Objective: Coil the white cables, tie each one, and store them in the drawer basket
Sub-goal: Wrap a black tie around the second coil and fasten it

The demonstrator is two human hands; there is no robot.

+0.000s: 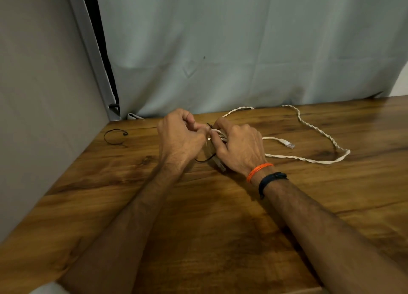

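A coiled white cable point(217, 134) sits bunched between both hands at the back of the wooden table point(198, 216). My left hand point(180, 137) pinches one end of a thin black tie point(204, 159) that wraps the coil. My right hand point(237, 148) grips the coil and the tie's other end; one plug pokes out under its palm. A second white cable point(313, 126), twisted and loose, loops across the table to the right, and a white connector point(287, 143) lies just right of my right hand. The drawer basket is out of view.
A spare black tie point(114, 137) lies curled on the table's left side near the grey wall panel point(44, 117). A pale curtain point(242, 46) hangs along the table's back edge. Bare wood stretches toward me beneath my forearms.
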